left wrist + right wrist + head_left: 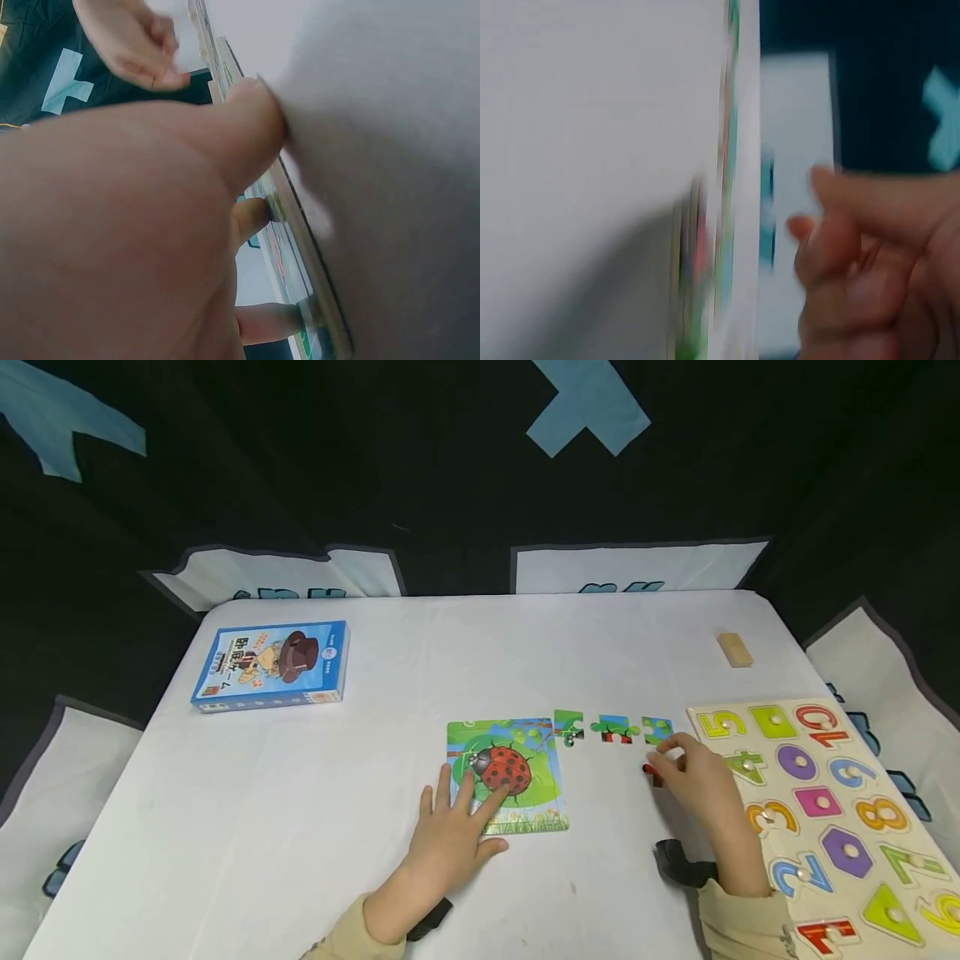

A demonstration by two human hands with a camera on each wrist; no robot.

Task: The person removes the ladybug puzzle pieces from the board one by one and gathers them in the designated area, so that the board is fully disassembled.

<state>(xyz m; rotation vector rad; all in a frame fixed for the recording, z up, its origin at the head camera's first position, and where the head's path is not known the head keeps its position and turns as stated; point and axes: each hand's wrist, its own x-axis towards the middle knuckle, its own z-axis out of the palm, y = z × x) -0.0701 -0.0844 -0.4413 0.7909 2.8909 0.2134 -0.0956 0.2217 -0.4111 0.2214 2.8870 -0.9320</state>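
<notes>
My left hand (pixel 444 847) lies with spread fingers across the lower left of a ladybug picture board (pixel 551 814). Its thumb (pixel 251 124) touches the table along the board's edge in the left wrist view. My right hand (pixel 701 781) hovers at the number board's left edge, just over a red and black puzzle piece (pixel 657 780) that it partly hides. In the right wrist view its fingers are bent and apart from a blurred puzzle piece (pixel 694 262) on the table; nothing shows between thumb and fingertips.
Puzzle pieces form a row beside the picture board: one at its corner (pixel 567 725), a middle one (pixel 615 728), a right one (pixel 657 729). The number and shape board (pixel 806 885) fills the right side. A wooden block (pixel 735 650) and a blue game box (pixel 272 664) lie farther back.
</notes>
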